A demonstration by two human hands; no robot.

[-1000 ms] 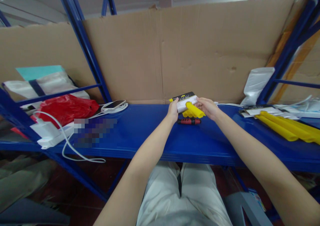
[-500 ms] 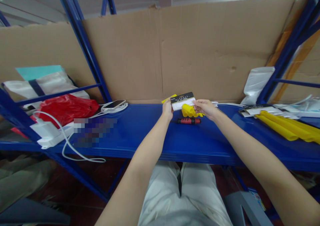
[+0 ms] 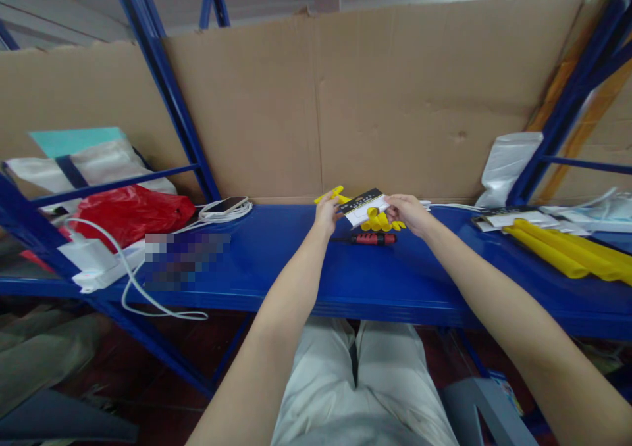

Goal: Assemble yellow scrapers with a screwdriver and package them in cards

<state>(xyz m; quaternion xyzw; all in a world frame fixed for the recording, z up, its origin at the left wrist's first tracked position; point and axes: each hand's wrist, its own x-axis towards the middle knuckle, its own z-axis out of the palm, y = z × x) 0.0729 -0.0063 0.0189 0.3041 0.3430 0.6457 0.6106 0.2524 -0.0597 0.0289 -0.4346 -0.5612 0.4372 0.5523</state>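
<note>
A black and white card (image 3: 364, 207) is tilted between my two hands above the blue shelf (image 3: 276, 262). My right hand (image 3: 405, 212) pinches the card's right end. My left hand (image 3: 326, 213) is closed around a yellow piece (image 3: 337, 191) that sticks out above its fingers, close to the card's left corner. Several short rolled yellow tubes (image 3: 378, 220) lie under and just in front of the card, near my right fingers. Below them a red and black screwdriver (image 3: 374, 239) lies flat, its shaft pointing left.
Long yellow tubes (image 3: 557, 248) and packaged cards (image 3: 513, 217) lie at the right. A phone (image 3: 226, 205) on a coiled white cable, a red plastic bag (image 3: 131, 214) and a white power strip (image 3: 111, 272) are at the left. Cardboard (image 3: 395, 104) stands behind the shelf.
The card has turned, its left end now lower and the card more slanted. My left hand has shifted slightly left and up with the yellow piece, which shows more.
</note>
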